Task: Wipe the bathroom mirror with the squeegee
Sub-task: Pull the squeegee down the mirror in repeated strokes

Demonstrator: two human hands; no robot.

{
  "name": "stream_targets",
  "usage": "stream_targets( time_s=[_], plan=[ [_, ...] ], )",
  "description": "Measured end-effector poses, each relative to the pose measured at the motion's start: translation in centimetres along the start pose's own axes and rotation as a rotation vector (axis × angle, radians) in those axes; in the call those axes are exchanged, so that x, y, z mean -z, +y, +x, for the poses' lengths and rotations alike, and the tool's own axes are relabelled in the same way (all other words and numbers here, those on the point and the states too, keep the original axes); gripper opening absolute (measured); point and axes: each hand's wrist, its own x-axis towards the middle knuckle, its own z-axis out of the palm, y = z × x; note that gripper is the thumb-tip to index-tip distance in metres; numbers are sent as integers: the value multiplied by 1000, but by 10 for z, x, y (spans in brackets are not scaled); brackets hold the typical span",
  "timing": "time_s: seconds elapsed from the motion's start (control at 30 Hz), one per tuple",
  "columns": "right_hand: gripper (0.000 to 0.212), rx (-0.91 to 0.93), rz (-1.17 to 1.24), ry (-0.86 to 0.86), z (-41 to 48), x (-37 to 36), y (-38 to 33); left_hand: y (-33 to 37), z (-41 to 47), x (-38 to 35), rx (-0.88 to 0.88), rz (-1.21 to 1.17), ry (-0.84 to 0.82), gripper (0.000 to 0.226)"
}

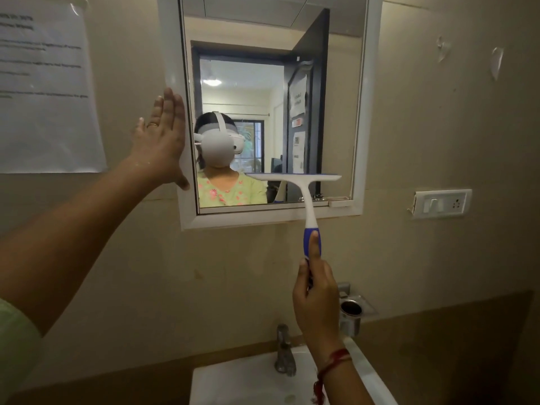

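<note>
- At mirror's [263, 83] lower right: squeegee [304, 194] gripped by right hand [317, 296].
- On frame's [172, 54] left edge: left hand [162, 141] flat, fingers together.
- Risk: streaks from tilted blade [293, 175].

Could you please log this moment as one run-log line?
left hand: open, against white mirror frame | right hand: grips blue-and-white plastic squeegee | blade: level, lower right of mirror glass

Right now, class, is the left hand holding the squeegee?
No, the right hand grips the squeegee while the left hand rests flat on the mirror frame.
</note>
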Motion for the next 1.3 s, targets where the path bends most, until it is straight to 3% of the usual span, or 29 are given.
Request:
stream_targets(
  time_s=[0.4, 0.53, 0.87, 1.1, 1.3],
  plan=[
    [61, -23, 15, -68, -28, 16, 4, -1, 0, -1, 1, -22, -6, 154],
    [54, 34, 52, 3, -20, 24, -6, 0, -2, 0, -2, -27, -15, 153],
    [51, 187, 65, 62, 52, 25, -30, -1, -2, 2, -10, -37, -21, 154],
    [49, 291, 152, 241, 178, 44, -61, -5, -1, 0, -17, -39, -22, 155],
    [49, 333, 98, 256, 263, 52, -91, -4, -2, 1, -12, -32, -31, 153]
  ],
)
